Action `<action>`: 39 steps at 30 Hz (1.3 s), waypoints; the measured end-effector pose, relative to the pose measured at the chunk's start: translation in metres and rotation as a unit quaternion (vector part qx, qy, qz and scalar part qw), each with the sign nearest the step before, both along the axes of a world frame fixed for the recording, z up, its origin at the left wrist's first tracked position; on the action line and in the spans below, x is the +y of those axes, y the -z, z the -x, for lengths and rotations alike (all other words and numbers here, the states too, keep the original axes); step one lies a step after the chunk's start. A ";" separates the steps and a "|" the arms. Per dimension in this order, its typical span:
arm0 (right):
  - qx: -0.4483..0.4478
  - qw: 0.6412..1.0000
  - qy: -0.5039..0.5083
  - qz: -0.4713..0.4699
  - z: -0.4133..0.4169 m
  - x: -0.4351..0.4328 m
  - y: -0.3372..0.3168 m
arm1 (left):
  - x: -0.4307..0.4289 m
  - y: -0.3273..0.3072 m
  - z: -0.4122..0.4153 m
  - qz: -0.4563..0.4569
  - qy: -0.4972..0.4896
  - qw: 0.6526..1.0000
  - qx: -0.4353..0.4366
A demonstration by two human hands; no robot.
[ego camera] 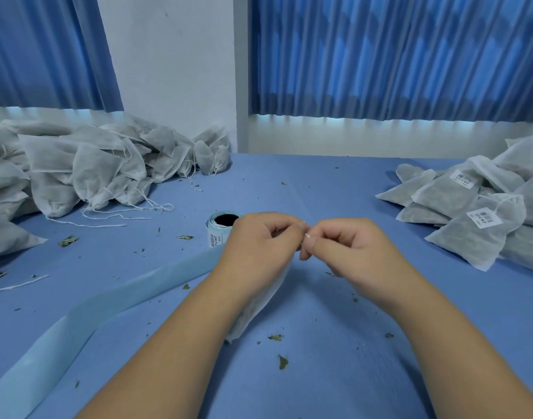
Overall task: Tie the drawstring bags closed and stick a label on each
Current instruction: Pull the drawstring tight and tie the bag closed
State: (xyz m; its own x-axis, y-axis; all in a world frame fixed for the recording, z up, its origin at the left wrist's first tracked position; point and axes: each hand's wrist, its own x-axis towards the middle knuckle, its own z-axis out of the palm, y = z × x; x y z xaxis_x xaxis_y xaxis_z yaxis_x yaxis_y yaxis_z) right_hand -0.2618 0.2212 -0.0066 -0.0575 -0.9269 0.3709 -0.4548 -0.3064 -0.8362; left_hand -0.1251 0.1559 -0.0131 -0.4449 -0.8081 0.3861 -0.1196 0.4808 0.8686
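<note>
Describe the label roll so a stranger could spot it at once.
On the blue table, look between the plain bags and the labelled bags, just beyond the left hand. The label roll stands on end. It alone is a small pale-blue cylinder with a dark hollow core, its backing strip trailing toward the near left edge.

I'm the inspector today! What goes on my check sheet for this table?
Surface: blue table, flat.
Job's things: one bag under the hands; unlabelled bags piled far left; labelled bags piled right; label roll behind the left hand; backing strip trailing to the near left.
Clutter: leaf bits scattered about; loose string at the left edge.
Hands: left hand and right hand meet and pinch the drawstring, which barely shows.
Cables: nothing seen.
Surroundings: blue curtains and a white wall behind.
</note>
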 end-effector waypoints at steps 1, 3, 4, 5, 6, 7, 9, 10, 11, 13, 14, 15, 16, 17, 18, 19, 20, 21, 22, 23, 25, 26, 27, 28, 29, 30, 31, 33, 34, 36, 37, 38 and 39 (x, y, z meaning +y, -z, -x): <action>-0.026 1.000 0.001 0.009 0.001 0.000 -0.002 | 0.001 0.001 0.000 -0.009 0.014 1.000 -0.012; -0.072 0.997 0.022 0.024 0.005 0.000 -0.005 | 0.004 0.003 0.000 -0.036 0.038 0.998 -0.030; -0.084 0.995 0.043 0.028 0.007 0.000 -0.006 | 0.006 0.004 -0.001 -0.045 0.054 0.997 -0.042; -0.086 0.993 0.070 0.031 0.009 -0.002 -0.005 | 0.007 0.004 0.000 -0.054 0.072 0.995 -0.052; -0.078 0.992 0.097 0.033 0.011 -0.003 -0.004 | 0.007 0.003 0.000 -0.063 0.090 0.993 -0.052; -0.062 0.990 0.119 0.035 0.012 -0.005 -0.002 | 0.007 0.001 -0.001 -0.076 0.107 0.991 -0.039; -0.021 0.989 0.145 0.028 0.013 -0.008 0.002 | 0.004 -0.003 -0.002 -0.111 0.133 0.985 0.004; 0.007 0.988 0.151 0.019 0.013 -0.010 0.005 | 0.002 -0.004 -0.003 -0.134 0.143 0.980 0.025; 0.038 0.987 0.154 0.006 0.014 -0.012 0.007 | -0.001 -0.005 -0.005 -0.159 0.151 0.975 0.043; 0.092 0.982 0.160 -0.028 0.017 -0.015 0.013 | -0.007 -0.005 -0.006 -0.212 0.159 0.962 0.071; 0.106 0.980 0.161 -0.045 0.018 -0.015 0.015 | -0.010 -0.004 -0.007 -0.239 0.163 0.954 0.082; 0.115 0.978 0.161 -0.058 0.019 -0.016 0.016 | -0.011 -0.003 -0.007 -0.266 0.169 0.945 0.090; 0.136 0.975 0.164 -0.067 0.020 -0.016 0.016 | -0.012 -0.003 -0.007 -0.291 0.175 0.936 0.094; 0.172 0.967 0.175 -0.067 0.021 -0.016 0.016 | -0.012 -0.002 -0.006 -0.311 0.179 0.928 0.096; 0.207 0.957 0.193 -0.058 0.023 -0.017 0.016 | -0.013 -0.002 -0.006 -0.325 0.182 0.923 0.095; 0.217 0.953 0.208 -0.036 0.024 -0.017 0.016 | -0.014 -0.002 -0.006 -0.334 0.182 0.920 0.094; 0.201 0.955 0.220 -0.002 0.023 -0.017 0.014 | -0.015 -0.002 -0.006 -0.339 0.183 0.918 0.094; 0.163 0.960 0.223 0.039 0.021 -0.015 0.012 | -0.016 -0.002 -0.006 -0.344 0.184 0.916 0.095; 0.115 0.967 0.216 0.073 0.019 -0.013 0.009 | -0.017 -0.002 -0.006 -0.348 0.185 0.914 0.097; 0.061 0.974 0.198 0.087 0.017 -0.011 0.007 | -0.017 -0.001 -0.006 -0.352 0.187 0.912 0.098; -0.020 0.990 0.127 0.050 0.014 -0.006 0.002 | -0.016 -0.001 -0.006 -0.356 0.193 0.909 0.099; -0.030 0.995 0.093 0.018 0.011 -0.005 0.001 | -0.016 0.000 -0.006 -0.355 0.196 0.909 0.099; -0.027 0.997 0.068 -0.009 0.009 -0.004 0.001 | -0.016 0.000 -0.006 -0.353 0.199 0.909 0.099; -0.024 0.998 0.054 -0.022 0.007 -0.004 0.001 | -0.016 0.001 -0.006 -0.350 0.201 0.910 0.098; -0.026 0.998 0.049 -0.026 0.006 -0.004 0.001 | -0.016 0.001 -0.006 -0.347 0.205 0.910 0.097; -0.031 0.998 0.047 -0.024 0.005 -0.005 0.000 | -0.016 0.000 -0.006 -0.344 0.210 0.911 0.093; -0.038 0.998 0.044 -0.022 0.004 -0.004 -0.001 | -0.017 0.000 -0.006 -0.338 0.215 0.912 0.087; -0.049 0.998 0.041 -0.021 0.006 -0.003 -0.003 | -0.017 0.001 -0.006 -0.320 0.220 0.919 0.072; -0.051 0.998 0.041 -0.021 0.007 -0.002 -0.003 | -0.018 0.001 -0.006 -0.311 0.222 0.922 0.066; -0.049 0.998 0.037 -0.025 0.008 -0.001 -0.004 | -0.017 0.002 -0.006 -0.294 0.225 0.927 0.055; -0.047 0.998 0.035 -0.029 0.008 0.000 -0.004 | -0.017 0.002 -0.006 -0.284 0.226 0.931 0.049; -0.045 0.998 0.034 -0.032 0.008 0.000 -0.004 | -0.017 0.002 -0.006 -0.271 0.226 0.935 0.042; -0.042 0.998 0.034 -0.036 0.007 0.000 -0.004 | -0.016 0.002 -0.006 -0.259 0.225 0.939 0.036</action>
State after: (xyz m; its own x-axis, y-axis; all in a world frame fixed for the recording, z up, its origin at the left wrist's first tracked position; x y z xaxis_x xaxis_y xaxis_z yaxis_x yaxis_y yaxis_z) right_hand -0.2693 0.2216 -0.0027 -0.1501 -0.9438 0.2944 -0.3995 -0.2145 -0.8913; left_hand -0.1188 0.1398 -0.0147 -0.7737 -0.6326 0.0345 0.0614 -0.0206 0.9979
